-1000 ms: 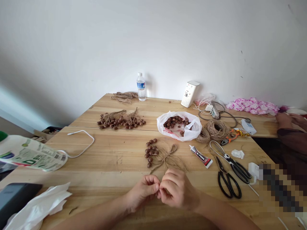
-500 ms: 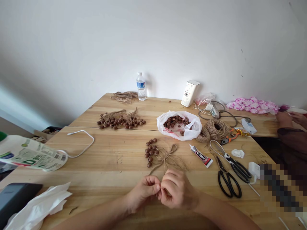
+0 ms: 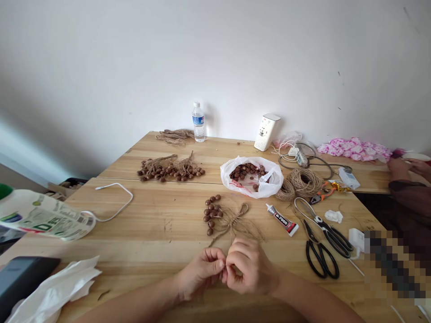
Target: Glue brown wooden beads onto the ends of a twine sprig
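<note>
My left hand [image 3: 207,271] and my right hand [image 3: 251,267] meet at the front of the table, fingertips pinched together. Thin strands run from a bundle of jute twine [image 3: 233,220] down to my fingers, which seem to pinch a strand end; the tip itself is hidden. The bundle lies just beyond my hands, with a braided loop at its top and loose ends spread out. Left of it sits a cluster of round brown nuts [image 3: 211,213]. A glue tube [image 3: 283,220] rests to the right of the twine.
A white plastic bag [image 3: 276,181] holds more nuts, beside twine balls [image 3: 305,181]. Two pairs of scissors [image 3: 321,258] lie right. Finished-looking nut bunches [image 3: 170,169], a water bottle [image 3: 198,123] and a white jug [image 3: 43,215] stand around. Another person's hands [image 3: 409,166] are far right.
</note>
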`<action>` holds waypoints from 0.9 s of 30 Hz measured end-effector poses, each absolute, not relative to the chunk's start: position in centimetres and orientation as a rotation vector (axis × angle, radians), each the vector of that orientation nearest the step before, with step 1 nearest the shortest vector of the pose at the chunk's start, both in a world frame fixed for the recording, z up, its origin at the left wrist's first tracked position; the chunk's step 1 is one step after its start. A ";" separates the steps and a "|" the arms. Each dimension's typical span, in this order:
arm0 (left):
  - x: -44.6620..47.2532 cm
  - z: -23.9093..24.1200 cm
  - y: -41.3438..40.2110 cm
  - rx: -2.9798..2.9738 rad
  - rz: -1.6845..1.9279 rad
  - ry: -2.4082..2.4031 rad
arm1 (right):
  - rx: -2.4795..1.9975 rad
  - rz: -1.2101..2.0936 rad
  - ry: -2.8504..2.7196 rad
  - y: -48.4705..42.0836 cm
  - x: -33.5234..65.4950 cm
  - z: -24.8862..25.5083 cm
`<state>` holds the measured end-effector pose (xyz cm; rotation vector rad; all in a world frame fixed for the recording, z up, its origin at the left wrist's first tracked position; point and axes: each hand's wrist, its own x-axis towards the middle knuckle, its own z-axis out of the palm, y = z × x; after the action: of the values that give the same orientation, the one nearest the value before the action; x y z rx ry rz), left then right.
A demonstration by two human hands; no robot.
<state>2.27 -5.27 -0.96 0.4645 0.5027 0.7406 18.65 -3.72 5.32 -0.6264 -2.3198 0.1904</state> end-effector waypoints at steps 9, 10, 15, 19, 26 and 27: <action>2.2 -0.1 -4.9 0.430 0.759 0.483 | -0.613 0.239 -2.316 -3.7 18.8 5.2; 2.2 0.0 -4.9 0.428 0.759 0.485 | -0.618 0.239 -2.320 -3.7 18.8 5.2; 2.3 -0.4 -5.0 0.435 0.768 0.503 | -0.643 0.217 -2.334 -3.8 18.8 5.4; 2.3 -0.9 -5.0 0.465 0.780 0.525 | -0.652 0.182 -2.340 -3.9 18.7 5.4; 2.1 -1.4 -4.9 0.573 0.817 0.554 | -0.685 0.148 -2.330 -4.0 18.6 5.3; 2.1 -1.3 -4.9 0.602 0.824 0.571 | -0.689 0.142 -2.331 -4.1 18.6 5.2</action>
<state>2.11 -4.88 -1.31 0.6016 0.5710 0.8238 18.59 -4.06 5.21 -0.6885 -2.3308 0.1416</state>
